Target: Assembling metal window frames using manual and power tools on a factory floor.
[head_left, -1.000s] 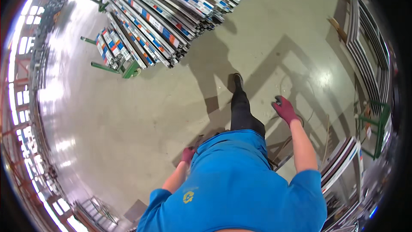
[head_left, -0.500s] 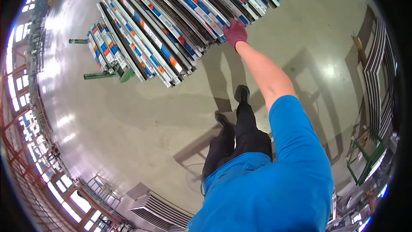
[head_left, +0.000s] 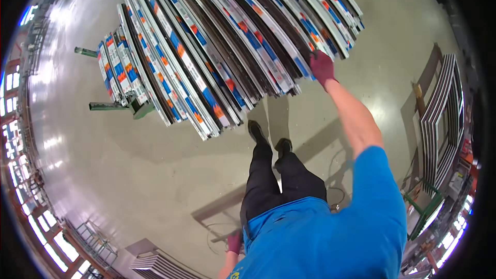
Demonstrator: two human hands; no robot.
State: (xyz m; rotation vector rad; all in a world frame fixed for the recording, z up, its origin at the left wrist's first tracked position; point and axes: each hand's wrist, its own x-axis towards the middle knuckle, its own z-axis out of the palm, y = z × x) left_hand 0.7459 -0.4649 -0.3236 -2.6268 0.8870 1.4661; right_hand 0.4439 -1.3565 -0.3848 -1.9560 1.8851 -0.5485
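A wide stack of long profiles (head_left: 227, 36), dark and pale, wrapped in white film with blue and orange print, lies ahead with its near ends toward me. My right hand (head_left: 323, 67), in a maroon glove, reaches out to the stack's right part. Its fingers are closed over the end of a dark profile (head_left: 289, 39); the fingertips are partly hidden. Low beside my left hip hangs my left hand (head_left: 234, 242), also in a maroon glove. It is partly covered by my blue shirt, and its fingers cannot be made out.
Green rack arms (head_left: 108, 106) stick out left of the stack. Striped bundles of bent profiles (head_left: 439, 119) stand at the right, near a green metal frame (head_left: 424, 206). Another striped bundle (head_left: 160, 267) lies at the lower left. A shadow crosses the grey floor (head_left: 155, 175).
The stack now appears closer and lower. My right hand stays at the same part of it, appearing farther right. My left hand has come into view by my hip, and my feet have shifted.
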